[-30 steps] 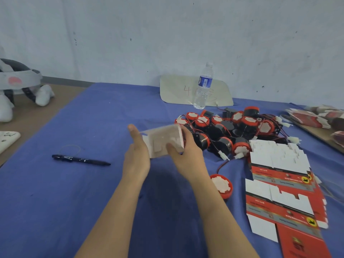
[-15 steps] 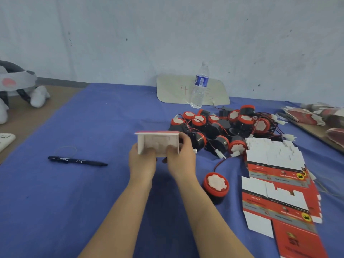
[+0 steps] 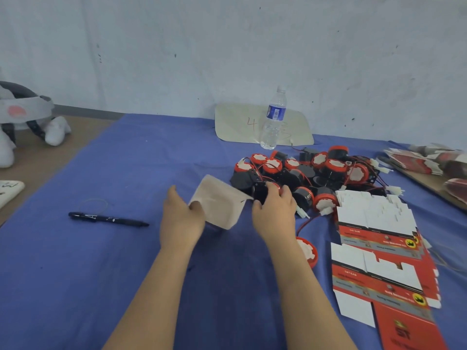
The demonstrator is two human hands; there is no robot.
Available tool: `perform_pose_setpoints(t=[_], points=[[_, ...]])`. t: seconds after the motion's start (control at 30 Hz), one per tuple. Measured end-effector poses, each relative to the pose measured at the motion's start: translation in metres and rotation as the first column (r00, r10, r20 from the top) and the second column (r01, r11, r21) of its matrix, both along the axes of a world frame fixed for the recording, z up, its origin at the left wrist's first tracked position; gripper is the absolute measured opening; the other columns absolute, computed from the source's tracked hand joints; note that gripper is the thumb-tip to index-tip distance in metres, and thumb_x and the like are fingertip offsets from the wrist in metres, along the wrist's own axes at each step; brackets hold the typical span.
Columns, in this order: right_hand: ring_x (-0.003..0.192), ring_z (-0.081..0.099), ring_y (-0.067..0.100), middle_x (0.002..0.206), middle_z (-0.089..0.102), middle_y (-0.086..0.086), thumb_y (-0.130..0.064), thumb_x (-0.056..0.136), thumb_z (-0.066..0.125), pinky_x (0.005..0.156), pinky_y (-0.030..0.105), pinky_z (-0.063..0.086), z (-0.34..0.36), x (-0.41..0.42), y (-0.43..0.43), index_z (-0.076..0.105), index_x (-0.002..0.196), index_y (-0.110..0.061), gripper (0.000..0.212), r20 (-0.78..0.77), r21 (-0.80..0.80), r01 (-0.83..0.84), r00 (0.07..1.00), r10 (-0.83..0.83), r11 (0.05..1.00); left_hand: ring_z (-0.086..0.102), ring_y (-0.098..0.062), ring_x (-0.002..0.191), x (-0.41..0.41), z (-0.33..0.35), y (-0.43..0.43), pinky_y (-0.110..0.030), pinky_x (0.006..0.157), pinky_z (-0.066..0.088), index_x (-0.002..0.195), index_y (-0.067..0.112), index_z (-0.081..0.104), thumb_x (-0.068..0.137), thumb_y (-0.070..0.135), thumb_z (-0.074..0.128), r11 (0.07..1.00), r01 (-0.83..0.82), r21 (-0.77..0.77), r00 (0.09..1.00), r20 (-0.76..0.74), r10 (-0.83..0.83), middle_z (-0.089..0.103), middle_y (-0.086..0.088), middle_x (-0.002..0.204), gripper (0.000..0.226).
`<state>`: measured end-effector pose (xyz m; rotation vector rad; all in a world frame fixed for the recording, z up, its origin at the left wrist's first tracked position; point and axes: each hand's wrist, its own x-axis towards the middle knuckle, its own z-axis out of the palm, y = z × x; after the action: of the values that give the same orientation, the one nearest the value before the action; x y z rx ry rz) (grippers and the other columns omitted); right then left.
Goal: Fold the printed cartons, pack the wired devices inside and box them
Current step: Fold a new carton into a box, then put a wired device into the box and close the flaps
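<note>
My left hand [image 3: 180, 218] holds a folded carton [image 3: 219, 202] by its near left corner; its pale inner side faces me and it tilts to the right. My right hand [image 3: 274, 212] has its fingers curled round a black and red wired device [image 3: 262, 190] at the near edge of the pile of devices [image 3: 316, 173]. One red-capped device [image 3: 307, 251] lies apart, just right of my right forearm. Flat printed cartons [image 3: 379, 236] in red and white lie stacked on the right.
A black pen [image 3: 108, 219] lies left of my hands on the blue cloth [image 3: 101, 274]. A water bottle [image 3: 273, 120] stands at the back before a beige board [image 3: 242, 125]. More folded cartons [image 3: 424, 162] sit at far right; a white headset [image 3: 22, 114] at far left.
My right hand let go of the carton and moved right onto a device in the pile. The carton, now in my left hand alone, has tilted and dropped lower.
</note>
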<state>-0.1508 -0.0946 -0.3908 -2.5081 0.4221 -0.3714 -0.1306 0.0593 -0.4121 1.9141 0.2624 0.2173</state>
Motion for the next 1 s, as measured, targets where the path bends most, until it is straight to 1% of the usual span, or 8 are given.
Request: perform_pose_setpoints(t=[0.2, 0.3, 0.37, 0.5, 0.63, 0.77, 0.9, 1.0], points=[[0.138, 0.022, 0.035, 0.152, 0.022, 0.013, -0.023, 0.096, 0.052, 0.112, 0.046, 0.029, 0.0, 0.018, -0.002, 0.017, 0.15, -0.018, 0.065, -0.039, -0.003, 0.105, 0.994, -0.105, 0.995, 0.024, -0.02, 0.142, -0.007, 0.005, -0.012, -0.036, 0.115, 0.025, 0.151, 0.021, 0.02, 0.093, 0.008, 0.042, 0.981, 0.158, 0.11, 0.966, 0.189, -0.177, 0.025, 0.003, 0.156, 0.064], [0.135, 0.023, 0.034, 0.147, 0.026, 0.013, -0.019, 0.093, 0.055, 0.109, 0.044, 0.032, -0.006, 0.022, 0.004, 0.037, 0.139, -0.018, 0.049, 0.028, -0.09, 0.124, 0.992, -0.122, 0.988, 0.05, -0.013, 0.113, -0.009, 0.006, -0.015, -0.02, 0.083, 0.045, 0.135, 0.028, 0.043, 0.094, 0.011, 0.038, 0.972, 0.234, 0.011, 0.947, 0.223, -0.231, 0.053, 0.009, 0.128, 0.045], [0.135, 0.024, 0.032, 0.147, 0.027, 0.01, -0.015, 0.091, 0.057, 0.107, 0.04, 0.033, -0.009, 0.023, 0.007, 0.042, 0.134, -0.019, 0.045, 0.096, -0.117, 0.126, 0.989, -0.115, 0.985, 0.052, -0.011, 0.089, -0.009, 0.005, -0.017, -0.017, 0.062, 0.037, 0.109, 0.026, 0.052, 0.097, 0.016, 0.036, 0.98, 0.197, -0.02, 0.96, 0.205, -0.189, 0.058, 0.009, 0.101, 0.022], [0.116, 0.04, 0.029, 0.133, 0.039, 0.008, -0.013, 0.091, 0.055, 0.091, 0.035, 0.039, -0.013, 0.021, 0.007, 0.047, 0.121, -0.016, 0.031, 0.181, -0.192, 0.153, 0.976, -0.118, 0.969, 0.05, -0.018, 0.081, -0.007, 0.002, -0.015, -0.029, 0.062, 0.036, 0.094, 0.013, 0.054, 0.098, 0.02, 0.04, 0.994, 0.01, -0.105, 0.972, 0.237, 0.015, 0.056, 0.003, 0.086, 0.016], [0.105, 0.047, 0.022, 0.129, 0.04, 0.012, -0.012, 0.091, 0.061, 0.08, 0.02, 0.038, -0.001, 0.014, 0.003, 0.045, 0.124, -0.008, 0.037, 0.497, 0.264, 0.07, 0.845, -0.198, 0.962, 0.054, -0.015, 0.085, -0.006, 0.001, -0.014, -0.031, 0.067, 0.041, 0.099, 0.016, 0.047, 0.096, 0.02, 0.046, 0.985, -0.088, -0.147, 0.955, 0.27, 0.126, 0.055, 0.009, 0.09, 0.004], [0.109, 0.058, 0.019, 0.121, 0.051, 0.006, -0.024, 0.093, 0.059, 0.091, 0.032, 0.052, 0.032, 0.001, 0.003, 0.038, 0.138, -0.013, 0.051, 0.615, 0.703, -0.283, 0.703, -0.358, 0.652, 0.052, -0.007, 0.074, -0.005, -0.003, -0.018, -0.033, 0.06, 0.041, 0.087, 0.021, 0.036, 0.095, 0.014, 0.045, 0.988, -0.114, -0.107, 0.942, 0.304, 0.142, 0.049, 0.012, 0.084, 0.015], [0.103, 0.068, 0.023, 0.117, 0.068, 0.009, -0.023, 0.097, 0.052, 0.078, 0.032, 0.058, 0.045, -0.01, 0.001, 0.06, 0.117, -0.013, 0.024, 0.507, 0.814, -0.568, 0.796, -0.33, -0.118, 0.044, -0.009, 0.074, -0.005, -0.008, -0.019, -0.029, 0.064, 0.037, 0.089, 0.019, 0.041, 0.09, 0.0, 0.045, 0.996, -0.079, 0.038, 0.908, 0.415, 0.057, 0.045, 0.007, 0.095, 0.019], [0.086, 0.066, 0.016, 0.109, 0.068, 0.007, -0.029, 0.095, 0.052, 0.067, 0.025, 0.052, 0.042, -0.015, 0.005, 0.063, 0.116, -0.013, 0.028, 0.452, 0.841, -0.499, 0.86, -0.237, -0.207, 0.047, -0.009, 0.085, -0.005, -0.009, -0.021, -0.028, 0.07, 0.038, 0.11, 0.021, 0.045, 0.091, 0.001, 0.041, 0.998, -0.039, 0.042, 0.914, 0.404, 0.019, 0.048, 0.01, 0.109, 0.029]])
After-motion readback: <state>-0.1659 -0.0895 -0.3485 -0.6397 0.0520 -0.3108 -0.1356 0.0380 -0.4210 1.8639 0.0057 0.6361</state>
